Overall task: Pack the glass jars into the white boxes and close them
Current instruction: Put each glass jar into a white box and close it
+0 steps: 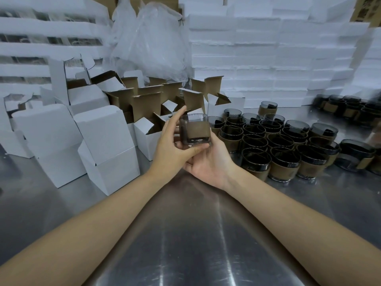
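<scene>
Smoky glass jar (194, 130) with a brown cardboard sleeve stands upright between your two hands. It is held in the air above the brushed stainless-steel table (185, 234), just in front of the open boxes. Your left hand (172, 147) grips it, with the thumb along the base, the fingers clamped on its left side and the index finger reaching the rim. Your right hand (208, 165) lies palm-up under the base. Its fingers are mostly hidden behind the jar, so whether they curl round it cannot be told.

To your right, a tight cluster of matching sleeved jars (274, 145) stands on the table, with a second, blurred group (346, 110) farther back. To your left sit closed white cardboard boxes (107, 145). Behind them are open white boxes with brown insides (148, 112), their flaps raised. Stacked white foam slabs (257, 58) and crumpled clear plastic bags (152, 38) fill the background.
</scene>
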Demonstrator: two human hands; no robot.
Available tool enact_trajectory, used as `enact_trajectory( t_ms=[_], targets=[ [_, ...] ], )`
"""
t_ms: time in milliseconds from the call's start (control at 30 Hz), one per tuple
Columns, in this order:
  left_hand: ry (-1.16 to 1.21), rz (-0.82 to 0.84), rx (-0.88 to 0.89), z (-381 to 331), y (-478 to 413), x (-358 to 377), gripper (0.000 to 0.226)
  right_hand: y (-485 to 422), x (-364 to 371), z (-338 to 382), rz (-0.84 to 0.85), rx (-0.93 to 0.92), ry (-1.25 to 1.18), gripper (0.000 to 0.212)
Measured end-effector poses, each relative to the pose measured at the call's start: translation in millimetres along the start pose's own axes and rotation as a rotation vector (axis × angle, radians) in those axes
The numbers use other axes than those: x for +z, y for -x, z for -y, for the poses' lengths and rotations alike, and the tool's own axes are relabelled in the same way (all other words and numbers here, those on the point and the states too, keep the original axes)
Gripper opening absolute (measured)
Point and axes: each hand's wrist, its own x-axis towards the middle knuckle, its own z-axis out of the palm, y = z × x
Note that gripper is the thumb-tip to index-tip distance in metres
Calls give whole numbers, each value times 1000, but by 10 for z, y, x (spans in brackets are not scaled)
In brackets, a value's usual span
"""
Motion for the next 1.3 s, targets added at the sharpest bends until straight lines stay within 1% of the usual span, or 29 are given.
enact_trajectory(
  t_ms=[167,233,367,467,600,733,900,1033,1133,1300],
  targets=[
    [-88,-36,42,10,-20,2,95,15,-13,9,3,-7,-6,68],
    [-86,-50,29,16,-30,-1,96,23,6,-3,3,-18,-6,65],
    [-63,27,-3,50,-32,5,101,27,6,-6,-35,-104,-51,55],
    [-46,79,-15,47,-22,6,97,36,4,3,-32,-121,-105,47],
    [-57,28,8,5,-18,10,83,24,4,8,-47,-195,-138,42],
    [-61,17,25,12,-20,1,80,23,10,9,-51,-244,-142,41],
    [-67,23,34,11,-21,0,80,23,10,12,-79,-237,-156,41],
    [-57,34,24,8,-26,6,86,26,-8,28,-119,-230,-130,41],
    [1,-6,-4,11,-24,7,90,47,-8,19,-110,-226,-85,42],
    [68,-36,-35,-1,-10,-11,73,76,51,-8,-43,-191,-37,50]
  ],
)
